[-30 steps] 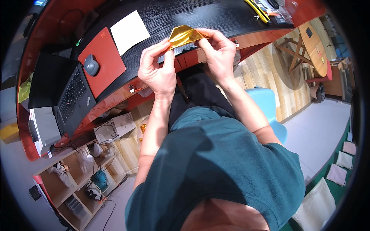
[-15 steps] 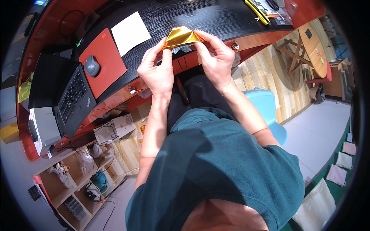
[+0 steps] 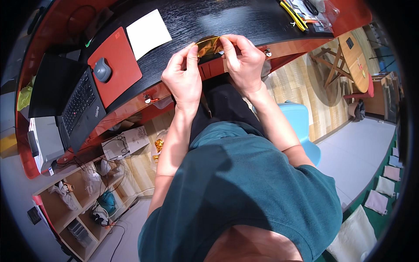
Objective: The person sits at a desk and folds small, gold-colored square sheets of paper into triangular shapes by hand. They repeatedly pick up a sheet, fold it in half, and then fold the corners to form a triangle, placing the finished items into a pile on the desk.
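Note:
A small piece of shiny gold foil (image 3: 209, 46) is stretched between my two hands, above the near edge of the black desk (image 3: 192, 26). My left hand (image 3: 183, 75) pinches its left end between thumb and fingers. At the other end, my right hand (image 3: 243, 61) grips it the same way. The foil looks folded or creased, and its underside is hidden. Both hands are closed on it, a short gap apart.
Left on the desk are an open laptop (image 3: 80, 107), a grey mouse (image 3: 102, 70) on a red mat (image 3: 120, 81), and white paper (image 3: 149, 34). A yellow-black tool (image 3: 294, 16) lies far right. A blue chair (image 3: 297, 124) stands beside me; cubby shelves (image 3: 72, 209) are lower left.
The foil has turned from a bright, raised peak to a flatter, darker band. My hands have drawn slightly closer together, the left one moving right.

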`<state>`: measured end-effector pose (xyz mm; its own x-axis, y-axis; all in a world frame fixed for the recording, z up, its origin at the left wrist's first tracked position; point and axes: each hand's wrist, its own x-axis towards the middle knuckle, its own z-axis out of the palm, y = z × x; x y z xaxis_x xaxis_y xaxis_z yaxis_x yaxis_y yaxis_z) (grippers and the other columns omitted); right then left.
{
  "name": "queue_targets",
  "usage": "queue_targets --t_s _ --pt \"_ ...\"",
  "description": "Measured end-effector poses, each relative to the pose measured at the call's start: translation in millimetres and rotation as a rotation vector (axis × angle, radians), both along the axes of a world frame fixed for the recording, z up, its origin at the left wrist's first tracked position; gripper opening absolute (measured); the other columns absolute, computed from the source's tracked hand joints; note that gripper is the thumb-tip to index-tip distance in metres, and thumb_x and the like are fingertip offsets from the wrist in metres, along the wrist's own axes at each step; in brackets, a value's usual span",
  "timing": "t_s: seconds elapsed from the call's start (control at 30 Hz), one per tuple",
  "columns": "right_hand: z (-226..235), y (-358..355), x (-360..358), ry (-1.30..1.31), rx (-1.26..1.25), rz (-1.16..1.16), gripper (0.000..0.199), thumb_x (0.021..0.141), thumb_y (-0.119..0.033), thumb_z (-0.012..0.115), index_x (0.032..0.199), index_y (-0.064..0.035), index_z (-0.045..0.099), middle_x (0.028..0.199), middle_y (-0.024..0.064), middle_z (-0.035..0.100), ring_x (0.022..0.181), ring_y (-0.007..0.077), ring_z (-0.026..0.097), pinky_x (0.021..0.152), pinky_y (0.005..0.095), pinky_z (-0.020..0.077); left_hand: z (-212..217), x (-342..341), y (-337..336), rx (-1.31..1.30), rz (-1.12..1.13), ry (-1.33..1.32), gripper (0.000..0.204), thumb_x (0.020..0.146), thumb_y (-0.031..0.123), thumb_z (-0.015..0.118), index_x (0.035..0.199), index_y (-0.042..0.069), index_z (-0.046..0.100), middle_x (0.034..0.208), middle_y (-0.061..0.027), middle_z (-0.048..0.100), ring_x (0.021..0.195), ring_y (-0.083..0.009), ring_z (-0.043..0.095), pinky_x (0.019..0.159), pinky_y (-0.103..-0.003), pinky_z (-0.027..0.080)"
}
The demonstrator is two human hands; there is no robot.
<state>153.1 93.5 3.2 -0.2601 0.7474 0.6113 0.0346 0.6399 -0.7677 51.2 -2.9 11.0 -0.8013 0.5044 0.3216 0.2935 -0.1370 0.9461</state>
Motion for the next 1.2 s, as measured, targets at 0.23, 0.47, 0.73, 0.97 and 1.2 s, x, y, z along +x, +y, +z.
queue_targets --t_s 0.23,0.47,0.73,0.97,1.2 --pt "0 -7 -6 -0.08 0.123 -0.01 0.006 0.091 -0.007 0.078 0.091 -0.0036 0.072 0.079 0.0115 0.072 0.067 0.0255 0.071 0.06 0.033 0.0558 2 -10 1 0.028 0.045 -0.049 0.019 0.101 0.014 0.073 0.103 -0.004 0.078 0.086 -0.0058 0.076 0.074 -0.0074 0.068 0.066 -0.023 0.058" --pt "-8 -1 -9 -0.169 0.299 -0.054 0.009 0.091 -0.008 0.075 0.1 -0.0054 0.076 0.084 0.0131 0.073 0.07 0.0303 0.072 0.062 0.0369 0.0572 -6 -19 -1 -0.161 0.091 0.056 0.023 0.1 0.019 0.074 0.106 -0.003 0.079 0.076 -0.0011 0.072 0.065 -0.0055 0.062 0.059 -0.023 0.052" --pt "40 71 -5 -0.479 -0.562 0.298 0.025 0.097 -0.017 0.064 0.094 0.0038 0.078 0.068 0.0054 0.072 0.056 0.0088 0.065 0.056 0.0272 0.0537 -3 -75 -18 -0.53 0.232 0.72 0.038 0.098 0.037 0.071 0.119 0.005 0.076 0.121 -0.0134 0.071 0.119 -0.0318 0.062 0.104 -0.045 0.045" --pt "72 150 -54 0.351 -0.708 0.451 0.039 0.105 -0.021 0.062 0.131 0.0071 0.059 0.1 0.0156 0.077 0.084 0.0186 0.075 0.08 0.0324 0.0615 -22 -66 -5 -0.588 0.127 0.777 0.044 0.093 0.037 0.075 0.121 0.003 0.075 0.126 -0.0168 0.065 0.126 -0.0318 0.055 0.109 -0.048 0.037" --pt "1 55 -19 -0.44 0.333 0.571 0.034 0.089 -0.009 0.077 0.123 -0.0042 0.073 0.117 0.0117 0.075 0.109 0.0261 0.07 0.096 0.0386 0.0541 -11 -24 -27 -0.473 -0.058 0.774 0.049 0.08 0.02 0.084 0.124 0.004 0.071 0.125 -0.0125 0.064 0.121 -0.0317 0.058 0.106 -0.046 0.043"
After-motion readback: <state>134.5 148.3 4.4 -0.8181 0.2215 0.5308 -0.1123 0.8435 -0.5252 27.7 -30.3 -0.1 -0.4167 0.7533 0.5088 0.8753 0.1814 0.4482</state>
